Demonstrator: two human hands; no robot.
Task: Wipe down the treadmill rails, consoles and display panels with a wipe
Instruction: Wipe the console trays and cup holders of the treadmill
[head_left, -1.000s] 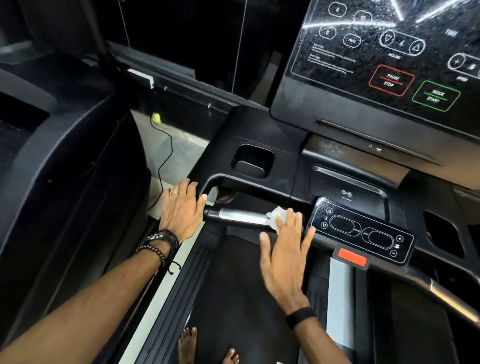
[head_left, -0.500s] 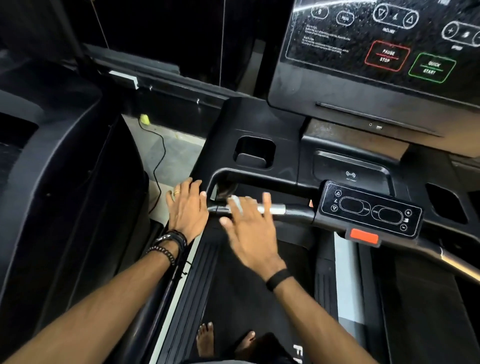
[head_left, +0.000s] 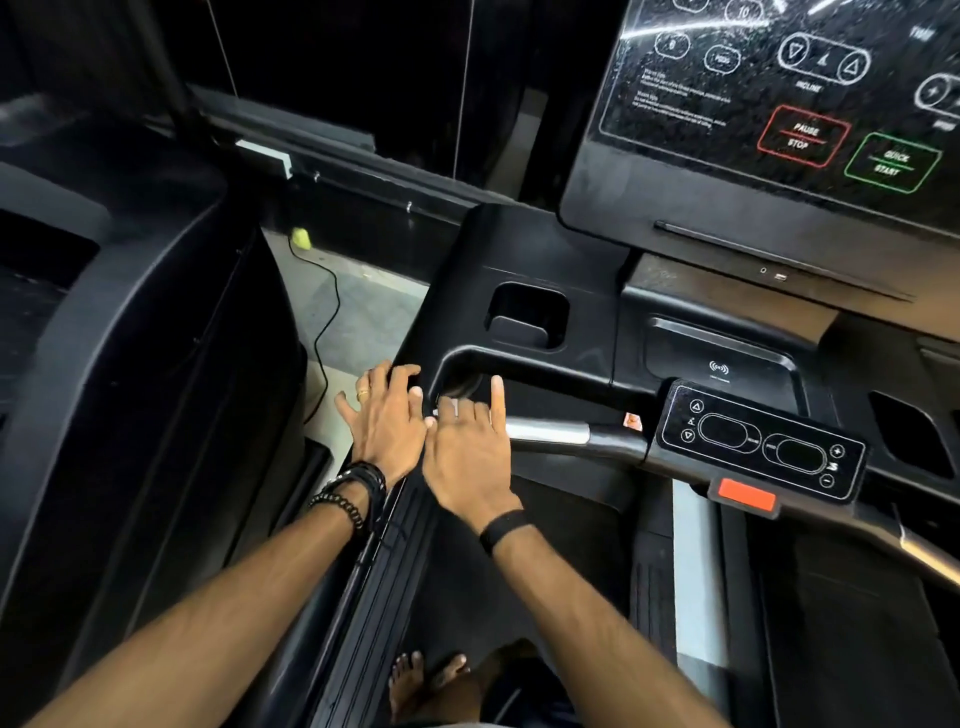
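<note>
A single wide-angle head view looks forward and steeply down from the person's own eye height. It sits close over the treadmill console (head_left: 524, 270) and handlebar (head_left: 550, 432), with the display panel (head_left: 779, 104) cut off at the upper right and the person's bare feet (head_left: 426, 680) at the bottom edge.

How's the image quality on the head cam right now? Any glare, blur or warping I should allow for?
Head view: streaky glare and specks on the display panel; wide-angle bending curves the neighbouring machine at the edges; the room is dim and its blacks swallow detail; the right hand and the wipe under it are slightly motion-soft; the handlebar control pad reads sharp.
</note>
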